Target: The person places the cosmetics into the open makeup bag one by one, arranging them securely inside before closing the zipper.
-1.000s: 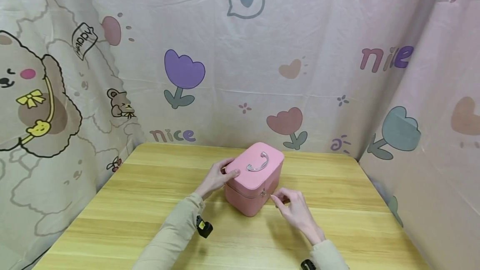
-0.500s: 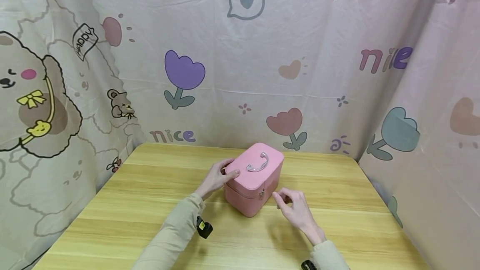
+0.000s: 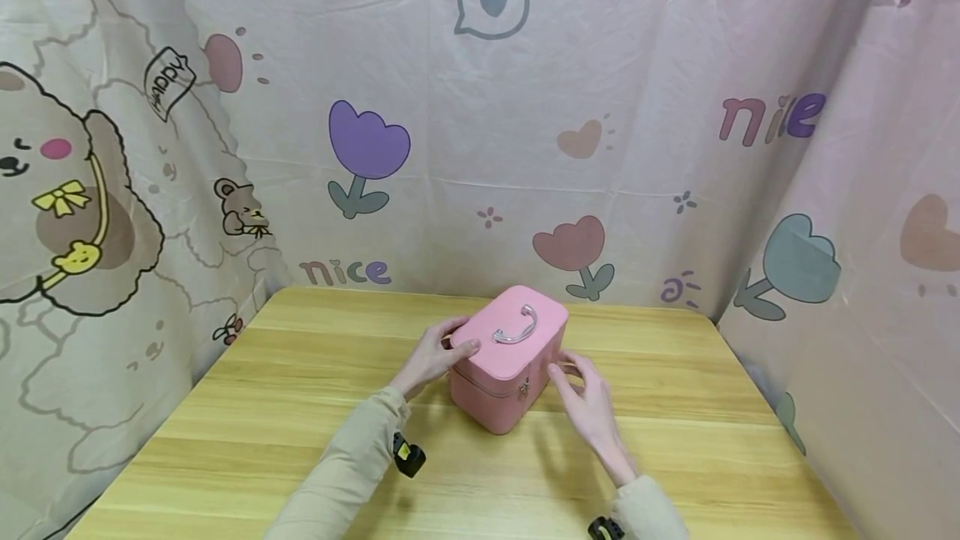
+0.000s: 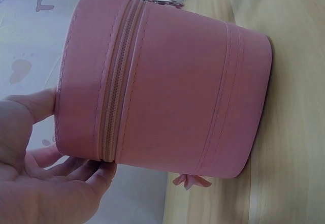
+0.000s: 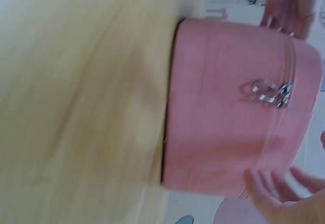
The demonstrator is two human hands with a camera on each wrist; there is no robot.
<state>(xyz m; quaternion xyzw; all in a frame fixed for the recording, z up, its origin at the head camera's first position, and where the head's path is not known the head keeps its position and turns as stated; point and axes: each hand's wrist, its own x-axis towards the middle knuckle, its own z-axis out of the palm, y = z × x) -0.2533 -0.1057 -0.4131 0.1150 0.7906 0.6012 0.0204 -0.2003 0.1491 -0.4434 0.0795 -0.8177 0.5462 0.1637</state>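
Observation:
A pink vanity case (image 3: 487,402) stands upright on the table with its lid down. A silver handle (image 3: 517,328) arches over the lid. My left hand (image 3: 431,357) grips the case's left corner, thumb on the lid and fingers curled against the side by the zipper (image 4: 119,82). Two metal zipper pulls (image 5: 271,92) hang together on the right side face, free of any fingers. Beside that face, farther back, is my right hand (image 3: 588,398), fingers spread loosely. Its fingertips (image 5: 251,176) are at the case's side; whether they touch cannot be told.
The wooden tabletop (image 3: 300,407) extends around the case. Printed curtains (image 3: 450,107) close off the back and both sides. A small pink bow (image 4: 190,182) shows low on the case's back side. A black wrist device (image 3: 408,454) sits on the left sleeve.
My right hand has let go of the zipper pulls, then moved farther back along the side with its fingers opening out. The pulls now hang down. Left hand and case have stayed put.

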